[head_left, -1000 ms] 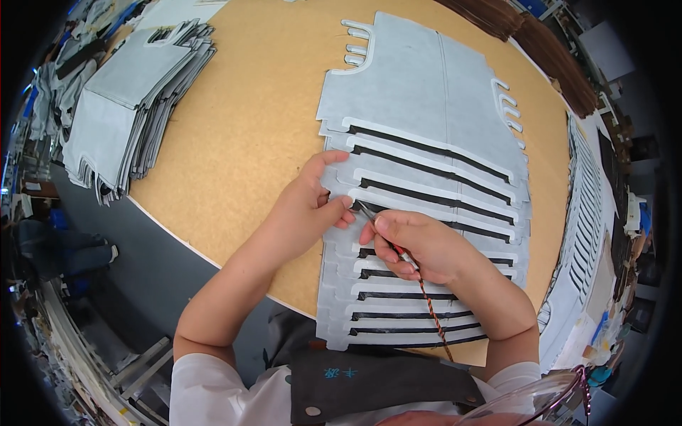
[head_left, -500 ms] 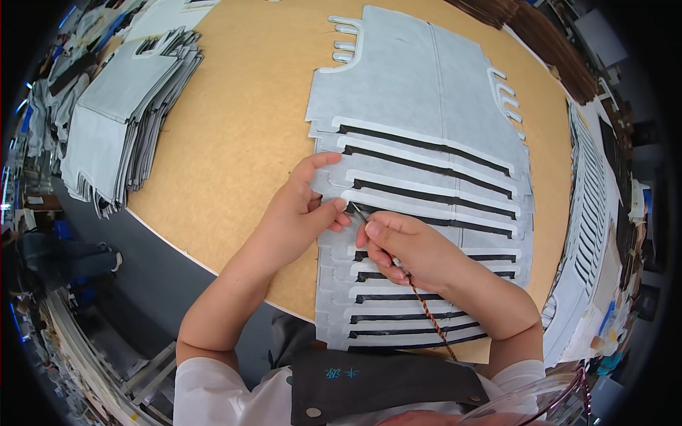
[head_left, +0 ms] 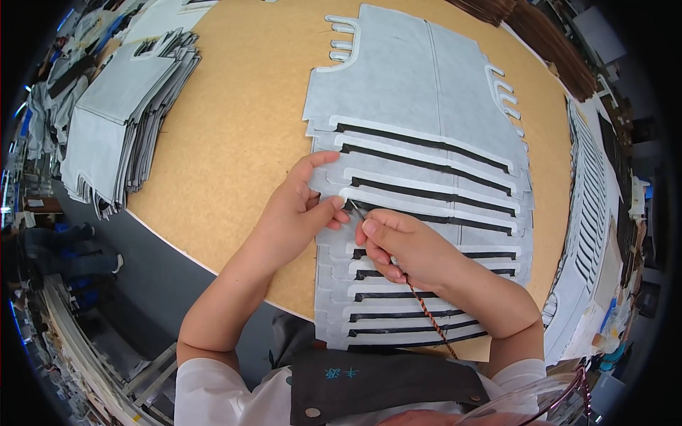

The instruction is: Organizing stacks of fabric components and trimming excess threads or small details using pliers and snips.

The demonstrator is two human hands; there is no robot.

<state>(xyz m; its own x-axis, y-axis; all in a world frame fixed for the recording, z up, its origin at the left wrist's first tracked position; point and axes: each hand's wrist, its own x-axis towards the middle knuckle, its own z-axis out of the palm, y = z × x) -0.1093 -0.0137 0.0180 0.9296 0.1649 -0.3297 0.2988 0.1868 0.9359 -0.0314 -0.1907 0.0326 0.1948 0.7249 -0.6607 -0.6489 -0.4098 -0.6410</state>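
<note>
Light grey fabric panels [head_left: 398, 78] overlap in a staggered row down the middle of the table, each lower one showing a white-edged black strip [head_left: 426, 144]. My left hand [head_left: 284, 213] is at their left edge, thumb and curled fingers pinching the end of one panel while the index finger stretches out above over the edge. Closed in my right hand [head_left: 405, 245] is a thin pointed metal tool [head_left: 356, 208]. Its tip meets the strip's left end beside my left thumb, and its handle is mostly hidden by my fingers. An orange-brown braided cord [head_left: 428, 316] trails from it toward my apron.
The table [head_left: 234, 106] has a tan top. A stack of grey panels [head_left: 106, 106] stands at its left edge, and another row of striped panels [head_left: 586, 206] lies along the right. Brown material [head_left: 558, 50] is at the far right. A person's legs [head_left: 67, 252] show beyond the left edge.
The tool and my right hand have shifted very slightly left and up. My left hand keeps its pinch in nearly the same place. The person's legs at the left have moved a little.
</note>
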